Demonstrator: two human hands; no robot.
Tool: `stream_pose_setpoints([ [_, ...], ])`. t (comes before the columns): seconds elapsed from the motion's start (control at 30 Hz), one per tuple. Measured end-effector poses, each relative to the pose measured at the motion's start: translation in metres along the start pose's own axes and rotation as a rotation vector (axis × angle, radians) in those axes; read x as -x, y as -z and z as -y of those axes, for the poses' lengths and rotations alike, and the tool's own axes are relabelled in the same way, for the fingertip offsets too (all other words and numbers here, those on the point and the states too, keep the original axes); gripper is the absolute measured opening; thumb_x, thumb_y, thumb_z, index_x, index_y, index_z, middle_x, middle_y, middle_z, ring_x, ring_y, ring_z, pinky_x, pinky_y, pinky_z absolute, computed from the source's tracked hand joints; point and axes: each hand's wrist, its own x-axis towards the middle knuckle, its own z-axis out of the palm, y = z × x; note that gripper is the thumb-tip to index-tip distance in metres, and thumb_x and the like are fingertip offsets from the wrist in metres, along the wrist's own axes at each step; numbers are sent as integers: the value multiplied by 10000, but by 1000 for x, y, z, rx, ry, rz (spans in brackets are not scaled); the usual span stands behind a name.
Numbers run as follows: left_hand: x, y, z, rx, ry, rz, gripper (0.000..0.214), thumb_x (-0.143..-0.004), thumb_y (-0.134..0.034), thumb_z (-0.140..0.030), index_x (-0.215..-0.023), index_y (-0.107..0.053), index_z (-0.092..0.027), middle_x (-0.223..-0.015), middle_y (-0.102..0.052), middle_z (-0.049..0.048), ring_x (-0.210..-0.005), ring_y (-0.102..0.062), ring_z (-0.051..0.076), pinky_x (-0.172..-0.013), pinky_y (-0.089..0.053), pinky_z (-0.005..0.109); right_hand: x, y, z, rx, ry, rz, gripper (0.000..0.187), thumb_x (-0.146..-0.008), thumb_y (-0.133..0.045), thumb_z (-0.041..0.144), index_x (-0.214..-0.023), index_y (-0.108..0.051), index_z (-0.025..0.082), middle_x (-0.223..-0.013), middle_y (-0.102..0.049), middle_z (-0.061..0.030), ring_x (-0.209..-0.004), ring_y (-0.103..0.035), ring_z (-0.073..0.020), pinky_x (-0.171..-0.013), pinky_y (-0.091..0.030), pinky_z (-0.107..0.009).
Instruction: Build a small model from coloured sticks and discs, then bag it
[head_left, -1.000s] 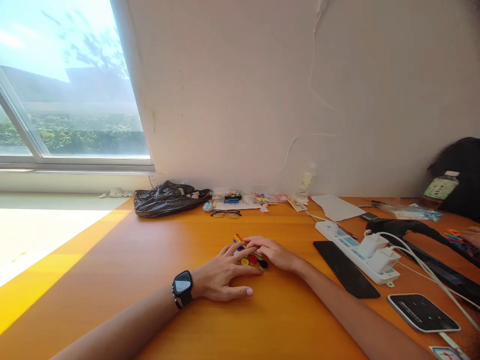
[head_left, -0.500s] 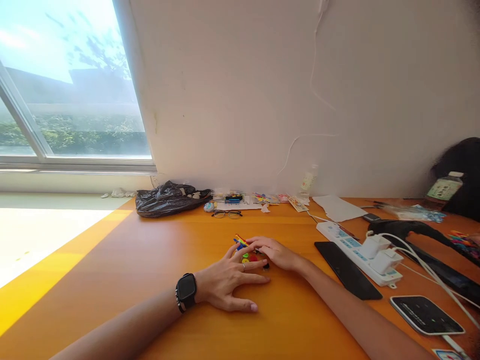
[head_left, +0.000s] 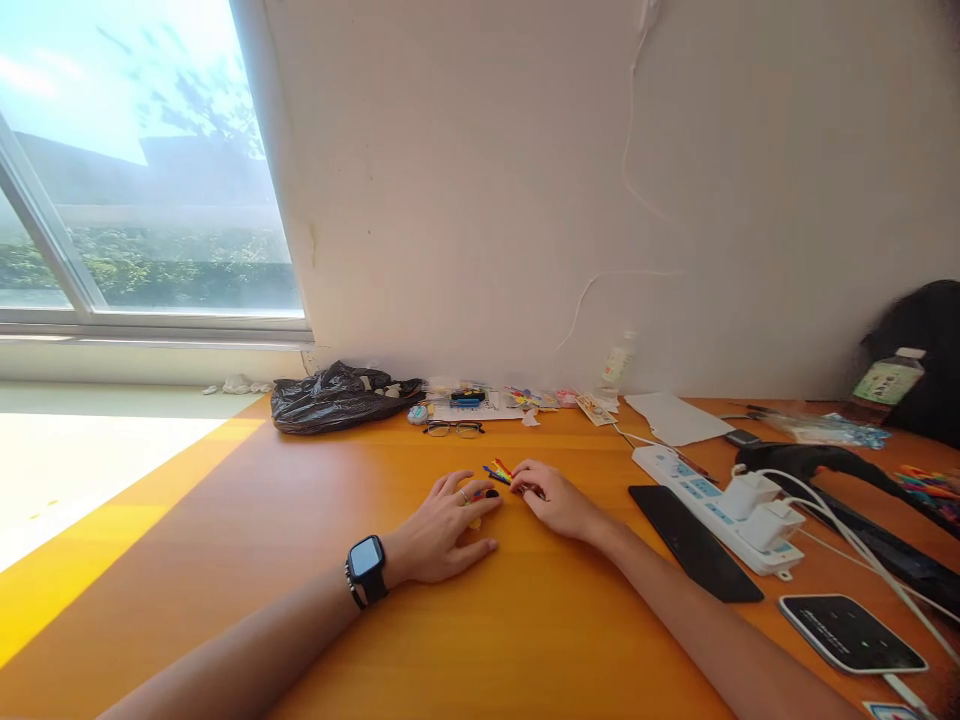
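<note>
Sticks (head_left: pixel 498 471): thin coloured strips, blue, yellow and red among them, lying in a small fan near the centre of the frame, between the two hands.
Left hand (head_left: pixel 442 530): palm down, fingers loosely spread; a black disc (head_left: pixel 492 493) shows at its fingertips and a yellow piece (head_left: pixel 475 523) beneath them. Whether it grips either cannot be told.
Right hand (head_left: pixel 559 500): fingers half curled, tips at the right-hand end of the sticks; any hold is hidden.
Scatter risk: a sideways brush of the right fingertips could splay the sticks, which appear loose and light.
Disc risk: lifting or dragging the left fingers unevenly could leave pieces behind or send the black disc sliding, since it lies at the very edge of the hand's cover.
Table (head_left: pixel 420 650): smooth orange-brown top, bright with sunlight at the left edge; glasses (head_left: pixel 454 429) and a black plastic bag (head_left: pixel 330 402) at the back, a white power strip (head_left: pixel 703 492) and a dark slab (head_left: pixel 690 540) at centre right.
Room: pale wall (head_left: pixel 465 170) across the upper frame, window (head_left: pixel 150 210) at upper left.
</note>
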Motion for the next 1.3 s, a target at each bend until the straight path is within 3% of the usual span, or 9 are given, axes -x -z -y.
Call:
stream_pose_setpoints([
  [0.07,1,-8,10,27,53,-66,590,-910,-642,-432,-1459,-467,-308,-1507,-480,96,-1359,-431,346,-1127,-390,525,1,-2,4,11,10,10,271,-872,-501,48,-923,-717,203,-1055,-666,-55,-876,-632,-181,-811,-504,-300],
  [0.17,1,-19,24,73,94,-115,587,-901,-664,-442,-1440,-483,-296,-1425,-549,108,-1282,-510,319,-1070,-446,482,3,-3,12,18,21,43,272,-889,-509,58,-987,-717,204,-1044,-652,-60,-850,-621,-178,-782,-507,-293],
  [0.33,0,-30,34,94,137,-143,500,-880,-703,-444,-1336,-573,-284,-1205,-675,93,-1124,-611,296,-970,-490,437,6,-2,30,69,100,28,257,-946,-581,173,-1163,-708,227,-1150,-640,-91,-1073,-587,-232,-992,-479,-372],
  [0.67,-1,-24,39,127,195,-244,289,-925,-649,-408,-1168,-643,-251,-1089,-706,78,-994,-669,243,-874,-525,372,10,-4,48,147,139,128,390,-959,-599,250,-1344,-640,293,-1268,-596,-93,-1235,-485,-267,-1129,-394,-443],
  [0.83,1,-12,33,143,182,-212,235,-907,-658,-375,-1110,-651,-257,-1081,-711,58,-1003,-663,234,-890,-520,357,12,-1,55,165,109,222,455,-958,-605,297,-1408,-588,360,-1333,-559,-85,-1279,-451,-292,-1133,-386,-488],
  [1.0,1,-8,29,177,130,-134,339,-877,-686,-437,-1163,-631,-265,-1096,-709,59,-1018,-660,247,-913,-519,371,15,-6,56,195,103,262,515,-974,-587,313,-1467,-514,442,-1543,-434,-40,-1406,-354,-338,-1177,-308,-565],
  [1.13,1,-11,29,190,135,-94,293,-917,-630,-456,-1130,-634,-255,-1056,-713,71,-981,-664,248,-889,-526,372,15,-9,55,156,96,290,549,-987,-570,309,-1510,-461,438,-1638,-345,3,-1506,-215,-387,-1202,-226,-627],
  [1.3,1,-12,32,175,172,-105,201,-982,-518,-362,-1112,-622,-249,-1056,-703,72,-986,-649,234,-899,-524,371,15,-7,54,106,92,307,575,-971,-596,333,-1525,-453,388,-1610,-401,-26,-1511,-232,-373,-1202,-267,-603],
])
